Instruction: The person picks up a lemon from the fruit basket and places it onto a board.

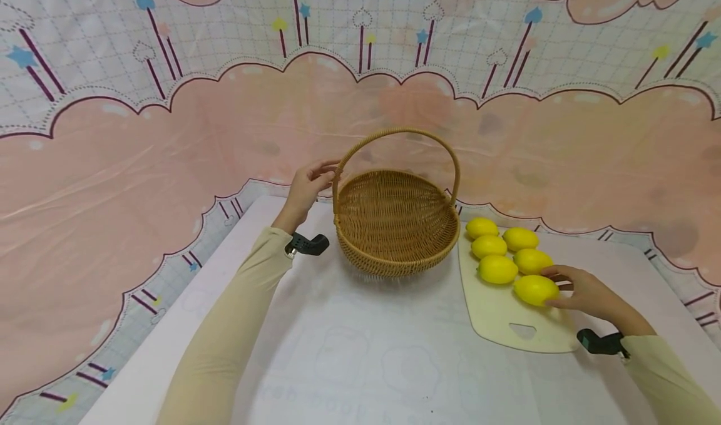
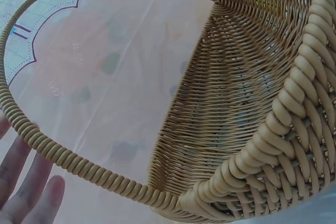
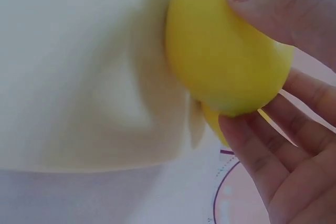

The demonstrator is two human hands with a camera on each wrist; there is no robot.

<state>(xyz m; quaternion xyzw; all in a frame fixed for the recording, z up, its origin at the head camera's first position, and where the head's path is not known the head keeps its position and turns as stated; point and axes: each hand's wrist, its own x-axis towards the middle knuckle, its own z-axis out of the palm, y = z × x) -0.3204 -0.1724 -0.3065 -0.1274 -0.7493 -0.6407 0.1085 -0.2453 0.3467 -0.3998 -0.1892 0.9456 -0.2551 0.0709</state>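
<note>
A wicker basket (image 1: 397, 225) with a tall arched handle (image 1: 402, 131) stands tilted toward me, its woven inside showing. Beside the handle's left side is my left hand (image 1: 312, 184), fingers loosely extended and reaching to it. In the left wrist view these fingers (image 2: 31, 187) lie along the outside of the handle, not wrapped around it. My right hand (image 1: 586, 293) holds the nearest lemon (image 1: 536, 290) between thumb and fingers. The right wrist view shows that lemon (image 3: 226, 45) with the thumb on one side and fingertips at its end. Several other yellow lemons (image 1: 497, 269) lie close by.
A cream cutting board (image 1: 490, 325) with a cut-out grip hole lies under the lemons, right of the basket. The white table (image 1: 338, 362) runs toward me. A patterned pink cloth (image 1: 169, 181) hangs behind and along the left.
</note>
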